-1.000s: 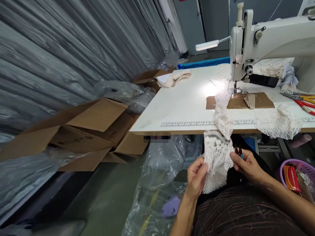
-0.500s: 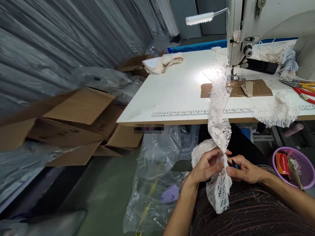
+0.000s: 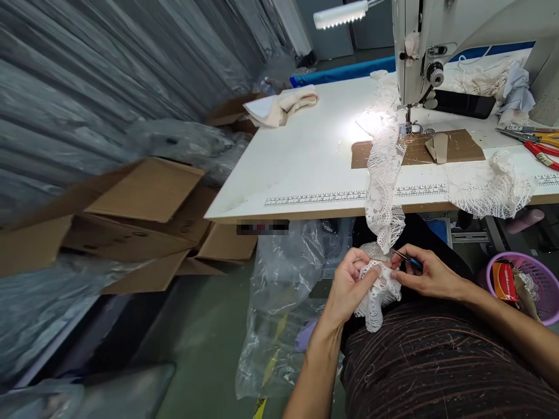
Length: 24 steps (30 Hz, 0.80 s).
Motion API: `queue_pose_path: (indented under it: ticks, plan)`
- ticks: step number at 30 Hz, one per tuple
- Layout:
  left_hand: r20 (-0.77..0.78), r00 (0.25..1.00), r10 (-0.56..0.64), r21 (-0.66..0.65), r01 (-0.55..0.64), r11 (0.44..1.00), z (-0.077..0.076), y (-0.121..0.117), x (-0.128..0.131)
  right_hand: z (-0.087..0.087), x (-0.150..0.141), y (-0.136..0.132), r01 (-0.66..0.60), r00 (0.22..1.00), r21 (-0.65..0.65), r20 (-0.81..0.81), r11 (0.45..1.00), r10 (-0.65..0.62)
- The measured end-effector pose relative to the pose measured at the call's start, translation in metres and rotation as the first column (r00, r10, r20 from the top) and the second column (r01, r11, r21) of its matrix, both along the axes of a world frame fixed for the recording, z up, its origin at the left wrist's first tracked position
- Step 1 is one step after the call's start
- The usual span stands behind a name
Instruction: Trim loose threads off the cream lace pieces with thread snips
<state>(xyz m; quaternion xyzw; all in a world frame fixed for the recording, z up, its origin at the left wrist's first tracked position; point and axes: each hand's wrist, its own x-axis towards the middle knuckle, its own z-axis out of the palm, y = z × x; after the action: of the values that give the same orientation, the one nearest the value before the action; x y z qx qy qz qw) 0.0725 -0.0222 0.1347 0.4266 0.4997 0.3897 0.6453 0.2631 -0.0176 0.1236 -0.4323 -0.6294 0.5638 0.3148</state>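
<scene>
White lace trim (image 3: 384,174) hangs from the sewing machine's table over the front edge and runs down to my hands above my lap. My left hand (image 3: 351,285) is closed on a bunched part of the lace, thumb on top. My right hand (image 3: 425,270) is closed around small dark thread snips (image 3: 408,259) with a bit of blue on them. Their tip points left, close to the lace. The right thumb and fingertip touch the lace's edge beside the left fingers.
The sewing machine (image 3: 408,70) stands at the table's back right, its lamp (image 3: 340,14) lit. Red-handled pliers (image 3: 539,152) and more lace (image 3: 489,186) lie right. A purple basket (image 3: 545,285) is on the lower right; open cardboard boxes (image 3: 148,189) and plastic bags stand left.
The lace between my hands has been gathered up into a bunch, and its loose end hangs shorter. Both hands have risen slightly, and the snips now point at the lace. The view has shifted a little.
</scene>
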Motion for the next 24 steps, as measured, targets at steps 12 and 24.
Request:
queue_pose_path:
  ticks: [12, 24]
  plan:
    - [-0.187, 0.982, -0.030, 0.080, 0.046, 0.996, 0.001, 0.005, 0.001, 0.000, 0.002, 0.011, -0.079, 0.981, 0.192, 0.187, 0.978, 0.043]
    - [-0.115, 0.993, -0.034, 0.073, 0.043, 0.996, -0.003, 0.005, 0.001, 0.000, -0.006, 0.008, -0.054, 0.981, 0.212, 0.192, 0.976, 0.013]
